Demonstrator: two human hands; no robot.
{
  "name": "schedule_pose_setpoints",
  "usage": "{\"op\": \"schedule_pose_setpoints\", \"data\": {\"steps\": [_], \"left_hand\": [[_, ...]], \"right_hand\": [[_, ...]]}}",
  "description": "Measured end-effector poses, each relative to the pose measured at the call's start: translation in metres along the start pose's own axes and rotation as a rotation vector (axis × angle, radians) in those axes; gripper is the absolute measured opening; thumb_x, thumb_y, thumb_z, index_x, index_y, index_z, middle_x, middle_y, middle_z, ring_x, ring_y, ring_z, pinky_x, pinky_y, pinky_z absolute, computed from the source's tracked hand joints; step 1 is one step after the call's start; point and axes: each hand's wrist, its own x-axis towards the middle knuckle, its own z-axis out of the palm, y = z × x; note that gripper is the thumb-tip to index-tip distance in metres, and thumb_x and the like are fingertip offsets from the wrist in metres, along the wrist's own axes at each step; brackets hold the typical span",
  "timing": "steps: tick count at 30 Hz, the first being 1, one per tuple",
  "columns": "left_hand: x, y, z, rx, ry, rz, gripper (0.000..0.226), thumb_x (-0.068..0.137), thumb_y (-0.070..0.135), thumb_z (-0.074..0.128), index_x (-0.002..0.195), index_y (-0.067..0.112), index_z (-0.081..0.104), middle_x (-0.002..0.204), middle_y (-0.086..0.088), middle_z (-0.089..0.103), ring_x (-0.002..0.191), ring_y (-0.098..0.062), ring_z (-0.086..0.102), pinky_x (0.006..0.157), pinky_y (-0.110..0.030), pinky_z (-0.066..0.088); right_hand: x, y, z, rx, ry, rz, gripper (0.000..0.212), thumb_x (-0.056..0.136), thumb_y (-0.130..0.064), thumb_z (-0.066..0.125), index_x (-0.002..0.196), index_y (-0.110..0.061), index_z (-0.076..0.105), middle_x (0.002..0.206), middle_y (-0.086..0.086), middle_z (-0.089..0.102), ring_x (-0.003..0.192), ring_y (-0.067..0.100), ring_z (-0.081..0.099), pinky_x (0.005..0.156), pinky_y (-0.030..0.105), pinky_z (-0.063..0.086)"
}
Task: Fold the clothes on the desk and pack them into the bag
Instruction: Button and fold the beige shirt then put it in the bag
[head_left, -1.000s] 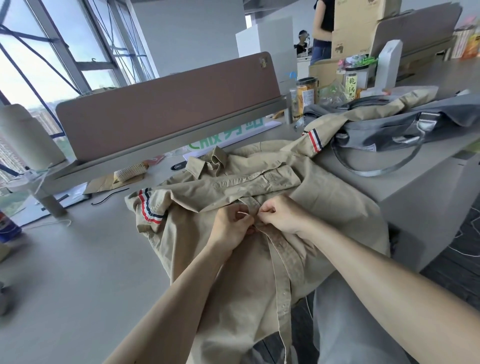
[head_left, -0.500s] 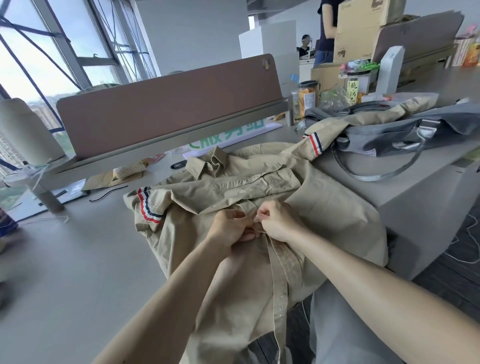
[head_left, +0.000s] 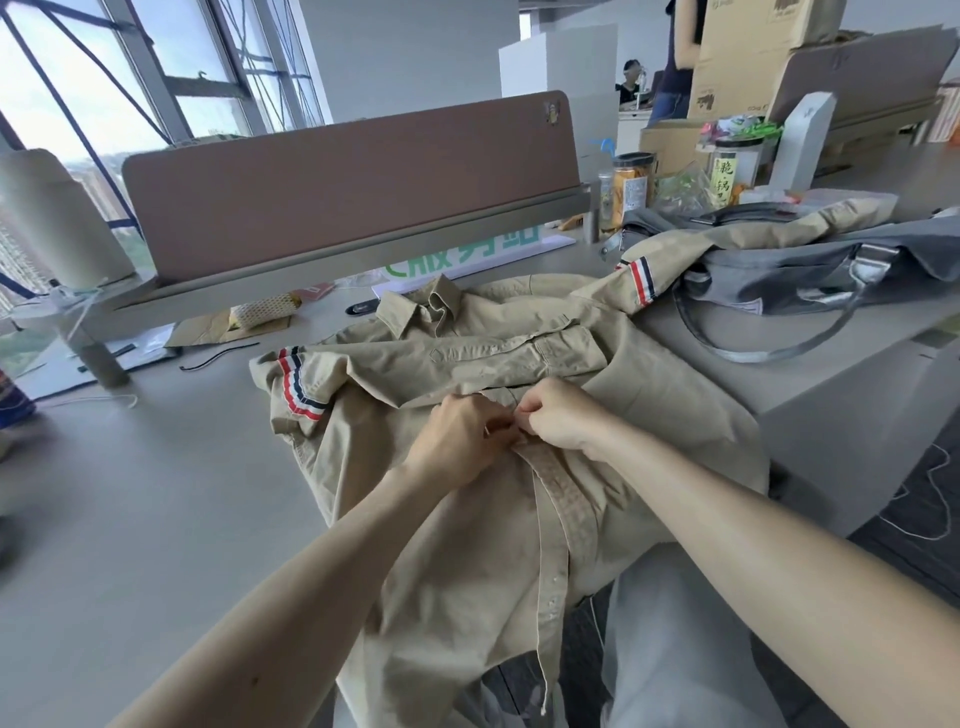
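A khaki shirt (head_left: 467, 545) with red, white and blue cuff stripes lies spread on the grey desk (head_left: 130, 519), its hem hanging over the near edge. My left hand (head_left: 460, 439) and my right hand (head_left: 563, 415) meet at the shirt's button placket, each pinching the fabric on its own side. One sleeve reaches right and lies over the grey bag (head_left: 810, 270), which sits on the desk at the right with its handle looped toward me.
A brown divider panel (head_left: 348, 176) runs across the back of the desk. Jars, snack packets and a white box stand behind the bag. Cardboard boxes (head_left: 748, 57) and two people are further back. The desk's right edge drops to the floor.
Both hands have stayed together at the placket, shifting only slightly as the fingers work the fabric. The shirt and bag have not moved.
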Motion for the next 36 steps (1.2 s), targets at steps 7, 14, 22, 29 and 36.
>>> {"op": "schedule_pose_setpoints", "data": {"steps": [7,14,22,29,36], "left_hand": [[0.010,0.011,-0.006,0.384,-0.182,0.148,0.028,0.098,0.027,0.049,0.088,0.008,0.067,0.093,-0.009,0.067,0.088,-0.033,0.063,0.075,-0.041,0.048],[0.013,-0.002,-0.005,0.201,-0.153,0.092,0.004,0.071,0.018,0.059,0.074,0.019,0.063,0.073,-0.001,0.066,0.070,-0.026,0.060,0.059,-0.029,0.038],[0.008,-0.008,-0.029,0.014,-0.292,0.115,0.018,0.069,0.030,0.076,0.081,0.034,0.063,0.074,0.012,0.062,0.069,-0.003,0.058,0.058,-0.009,0.040],[-0.005,0.004,-0.020,0.104,-0.292,0.324,0.040,0.073,0.053,0.074,0.105,0.030,0.066,0.102,0.011,0.055,0.089,-0.008,0.055,0.076,-0.026,0.047],[-0.039,0.043,-0.019,0.196,-0.187,0.145,0.026,0.074,0.030,0.069,0.065,0.027,0.045,0.056,0.014,0.044,0.052,-0.003,0.043,0.056,-0.027,0.037]], "right_hand": [[-0.003,0.021,-0.019,-0.169,0.022,-0.194,0.014,0.082,-0.020,0.074,0.096,-0.021,0.077,0.081,-0.007,0.067,0.081,0.010,0.060,0.068,0.019,0.041],[-0.014,0.028,-0.025,-0.151,-0.067,-0.290,0.026,0.080,-0.018,0.077,0.106,-0.017,0.075,0.082,-0.018,0.057,0.084,0.004,0.059,0.082,0.018,0.048],[-0.030,0.044,-0.060,-0.143,-0.103,-0.252,0.011,0.081,-0.023,0.078,0.092,-0.020,0.077,0.083,-0.014,0.072,0.078,-0.004,0.064,0.074,0.013,0.048],[-0.045,0.044,-0.063,-0.184,-0.059,-0.246,0.006,0.081,-0.028,0.078,0.079,-0.025,0.073,0.073,-0.015,0.069,0.069,-0.005,0.060,0.068,0.015,0.045],[-0.120,0.044,-0.027,-0.265,-0.084,-0.082,0.055,0.084,-0.052,0.068,0.050,-0.010,0.057,0.045,-0.006,0.059,0.042,0.006,0.055,0.054,0.024,0.047]]}}
